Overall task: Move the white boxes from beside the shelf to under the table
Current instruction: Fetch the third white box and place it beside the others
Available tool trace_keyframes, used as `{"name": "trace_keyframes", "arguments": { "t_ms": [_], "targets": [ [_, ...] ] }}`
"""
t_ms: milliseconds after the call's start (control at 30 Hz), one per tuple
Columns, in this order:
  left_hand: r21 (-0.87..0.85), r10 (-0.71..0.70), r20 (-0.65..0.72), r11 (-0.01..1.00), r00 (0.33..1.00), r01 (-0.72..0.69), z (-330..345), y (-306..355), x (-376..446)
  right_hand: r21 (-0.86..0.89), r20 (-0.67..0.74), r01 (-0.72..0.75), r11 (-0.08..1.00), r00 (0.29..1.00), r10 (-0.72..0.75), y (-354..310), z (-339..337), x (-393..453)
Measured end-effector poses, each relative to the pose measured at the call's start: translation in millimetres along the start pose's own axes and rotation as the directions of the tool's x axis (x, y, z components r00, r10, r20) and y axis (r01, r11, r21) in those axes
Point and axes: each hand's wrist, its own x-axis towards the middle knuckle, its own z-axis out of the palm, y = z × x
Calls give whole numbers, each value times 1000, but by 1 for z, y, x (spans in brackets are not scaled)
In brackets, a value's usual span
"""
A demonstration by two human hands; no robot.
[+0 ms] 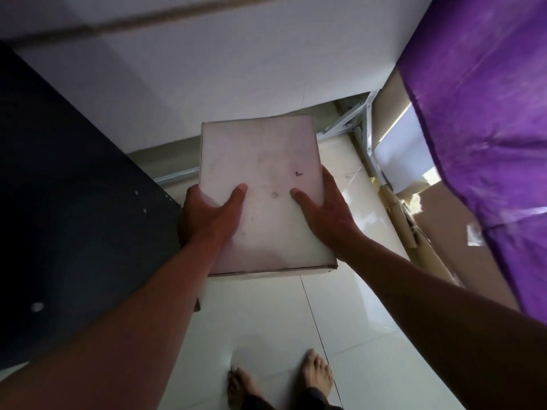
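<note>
A white box with a smudged flat top is held in the air in front of me, above the tiled floor. My left hand grips its left side, thumb lying on the top. My right hand grips its right side, thumb also on the top. The fingers of both hands are hidden under the box. The dark shelf stands at my left, close to the box. At the right a purple cloth hangs over the table, and a grey metal table leg shows beneath it.
Brown cardboard and a white box lie under the table at the right. A white wall rises ahead. My bare feet stand on the pale floor tiles between shelf and table.
</note>
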Motion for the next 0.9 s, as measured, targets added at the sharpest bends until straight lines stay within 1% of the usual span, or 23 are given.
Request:
{"name": "trace_keyframes", "arguments": {
  "t_ms": [100, 233, 333, 400, 533, 633, 800, 900],
  "targets": [
    [6, 38, 11, 999, 999, -38, -51, 51, -38, 22, -27, 4, 1000, 1000, -3, -55, -29, -37],
    [33, 132, -10, 991, 991, -132, -116, 113, -81, 61, -46, 31, 998, 999, -28, -126, -64, -80],
    [105, 193, -19, 976, 981, -190, -163, 146, -106, 84, -71, 73, 994, 995, -68, -176, -79, -112],
    [102, 222, -39, 971, 974, -217, -194, 159, -122, 75, -78, 110, 991, 992, -104, -205, -84, -134],
    [103, 252, -60, 964, 966, -245, -255, 172, -156, 67, -70, 162, 985, 985, -157, -253, -87, -181],
    [90, 257, -115, 965, 960, -248, -297, 172, -179, 55, -46, 181, 982, 983, -178, -281, -83, -215],
    [99, 227, -226, 973, 947, -209, -367, 152, -212, 45, 42, 216, 975, 975, -217, -316, -55, -273],
    [116, 213, -264, 975, 941, -188, -405, 140, -226, 48, 76, 230, 972, 969, -233, -332, -38, -302]
  ]
}}
